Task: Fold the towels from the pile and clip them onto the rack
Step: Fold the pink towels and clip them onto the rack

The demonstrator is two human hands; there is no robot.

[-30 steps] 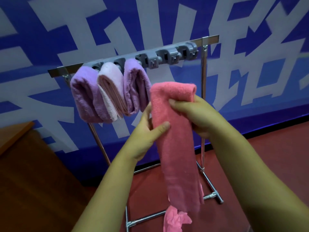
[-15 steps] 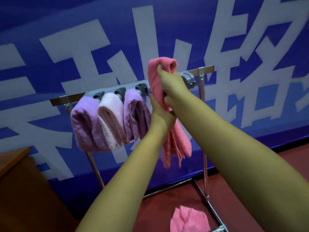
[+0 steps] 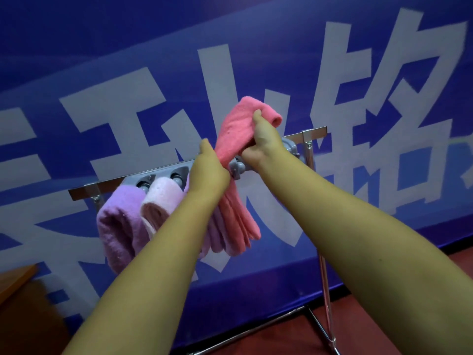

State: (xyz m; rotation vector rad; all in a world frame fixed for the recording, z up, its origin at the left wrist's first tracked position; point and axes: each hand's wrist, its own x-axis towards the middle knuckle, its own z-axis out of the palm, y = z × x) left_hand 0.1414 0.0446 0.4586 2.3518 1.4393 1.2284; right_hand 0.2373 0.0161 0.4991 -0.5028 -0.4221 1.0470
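Observation:
A folded pink towel (image 3: 238, 129) is held up against the grey clip strip (image 3: 236, 169) of the metal rack (image 3: 311, 131). My right hand (image 3: 263, 139) grips its folded top above the bar. My left hand (image 3: 208, 170) grips the towel's middle just below, at the level of the clips; its loose ends hang down to the right of my left forearm. Three folded towels hang clipped at the left: a purple towel (image 3: 120, 221), a pale pink towel (image 3: 161, 198) and another purple towel (image 3: 217, 237), mostly hidden behind my left arm.
The rack stands on a red floor (image 3: 384, 336) before a blue wall banner with large white characters (image 3: 332, 73). Its right upright (image 3: 325, 278) and foot bars reach down at lower right. A wooden surface (image 3: 15, 280) shows at the left edge.
Both hands have raised the pink towel from chest height and doubled it over up at the rack bar. The view has tilted up, so the pink towel on the floor is out of sight.

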